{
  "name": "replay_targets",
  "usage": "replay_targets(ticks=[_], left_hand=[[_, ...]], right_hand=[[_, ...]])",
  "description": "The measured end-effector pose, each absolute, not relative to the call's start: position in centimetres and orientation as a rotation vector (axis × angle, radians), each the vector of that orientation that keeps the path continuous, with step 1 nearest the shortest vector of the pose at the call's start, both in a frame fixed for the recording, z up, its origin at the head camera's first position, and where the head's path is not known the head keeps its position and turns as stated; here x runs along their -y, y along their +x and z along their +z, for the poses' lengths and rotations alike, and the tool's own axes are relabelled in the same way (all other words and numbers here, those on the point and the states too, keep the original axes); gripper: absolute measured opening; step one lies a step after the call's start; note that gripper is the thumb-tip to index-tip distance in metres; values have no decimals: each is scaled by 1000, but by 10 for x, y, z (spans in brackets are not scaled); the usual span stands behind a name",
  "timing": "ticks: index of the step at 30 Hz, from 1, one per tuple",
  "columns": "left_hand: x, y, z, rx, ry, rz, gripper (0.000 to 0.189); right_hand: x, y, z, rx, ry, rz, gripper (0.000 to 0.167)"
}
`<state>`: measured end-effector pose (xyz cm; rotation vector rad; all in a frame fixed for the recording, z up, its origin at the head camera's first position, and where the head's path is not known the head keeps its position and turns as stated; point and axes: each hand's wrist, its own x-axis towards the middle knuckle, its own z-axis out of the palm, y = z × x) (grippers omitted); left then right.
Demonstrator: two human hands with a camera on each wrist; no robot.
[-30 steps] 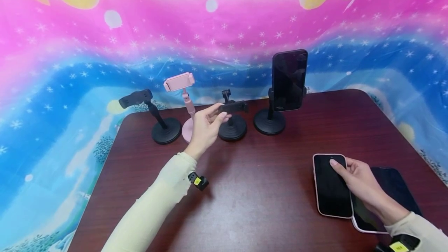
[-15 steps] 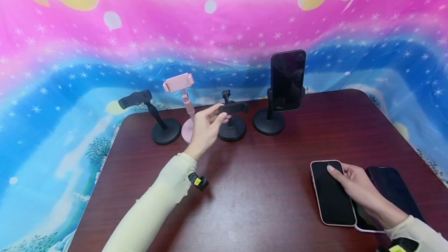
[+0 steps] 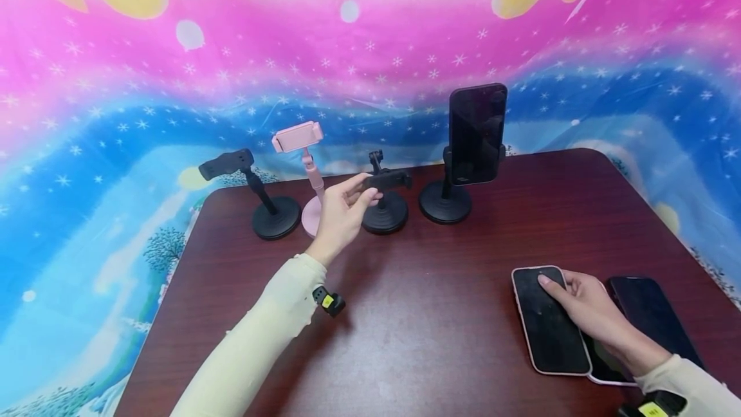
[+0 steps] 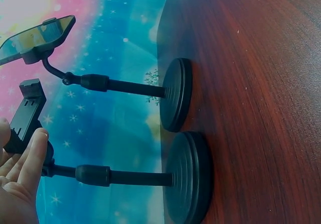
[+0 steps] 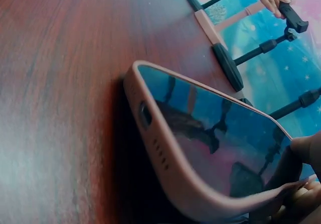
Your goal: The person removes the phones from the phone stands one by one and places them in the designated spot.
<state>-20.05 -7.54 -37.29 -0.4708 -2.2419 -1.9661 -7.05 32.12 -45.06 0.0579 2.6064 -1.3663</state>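
My left hand (image 3: 341, 214) grips the left end of the black clamp (image 3: 392, 179) on a round-based phone stand (image 3: 384, 216), thumb in front and fingers behind. The left wrist view shows the clamp (image 4: 27, 116) tilted, nothing between its ends. At the right, my right hand (image 3: 596, 314) holds a phone in a pink case (image 3: 544, 330), its thumb lying on the dark screen near the top edge. This phone (image 5: 215, 133) reflects the stands in the right wrist view. It overlaps the lower left part of another dark phone (image 3: 654, 314) lying on the table.
Right of the gripped stand, a black stand (image 3: 446, 203) bears an upright phone (image 3: 478, 134). To the left stand a pink stand (image 3: 296, 137), partly hidden by my left hand, and another black stand (image 3: 274, 217). A patterned cloth (image 3: 370, 50) hangs behind the table (image 3: 428, 314).
Over the first half second, the pink-cased phone and my right hand shifted slightly down toward me; since then they have hardly moved. My left hand keeps its grip on the clamp.
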Motion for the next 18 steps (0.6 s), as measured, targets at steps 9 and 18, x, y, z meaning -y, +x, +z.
replay_targets(ticks=[9,18], left_hand=[[77,-200,-374,2275,-455,-1951,38],[78,-198,-374,2269,-459,-1951,38]], right_hand=[[-317,-72,-454,-2862,14,-1169,30],[-319,-75,-453,-2859,-29,-1161,40]])
